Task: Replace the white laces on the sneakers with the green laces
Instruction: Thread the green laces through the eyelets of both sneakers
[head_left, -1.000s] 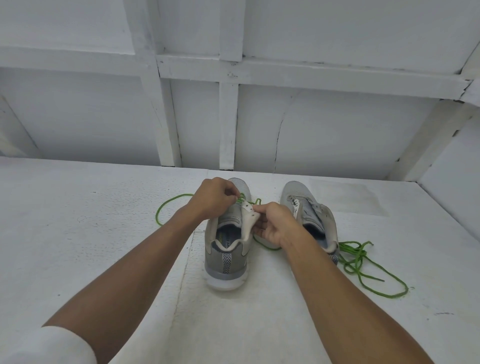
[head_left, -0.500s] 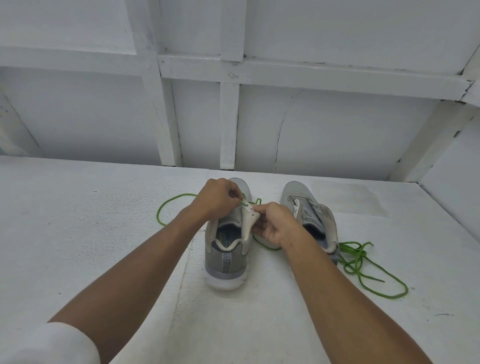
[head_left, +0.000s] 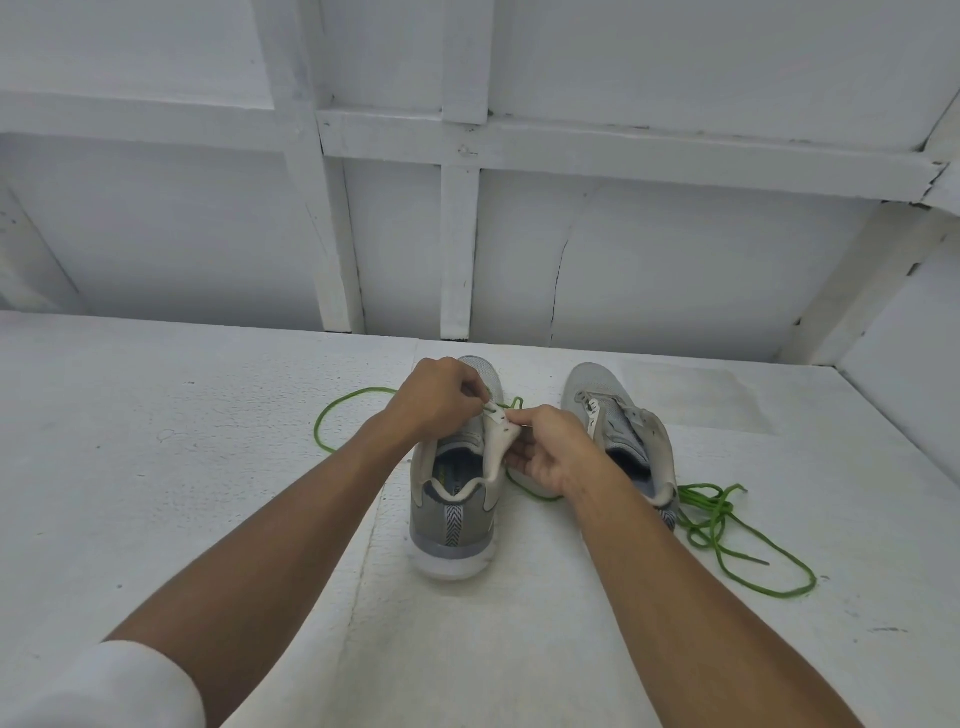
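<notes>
Two grey sneakers stand heel-toward-me on the white surface. Over the left sneaker (head_left: 454, 519) my left hand (head_left: 441, 402) pinches the end of a green lace (head_left: 332, 415) at the eyelets; the lace loops out to the left. My right hand (head_left: 545, 449) grips the pale eyelet flap of that sneaker and bends it up. The right sneaker (head_left: 631, 441) stands unlaced with its tongue open. A second green lace (head_left: 727, 525) lies in a loose tangle beside its heel. No white lace shows.
A white panelled wall (head_left: 457, 234) with vertical battens rises just behind the sneakers. The white textured surface (head_left: 156, 467) stretches wide to the left and toward me. A slanted white panel (head_left: 904, 374) borders it at the right.
My left hand's fingertips have shifted slightly at the eyelets, and my right hand has crept up the flap. The sneakers and the loose lace have not moved.
</notes>
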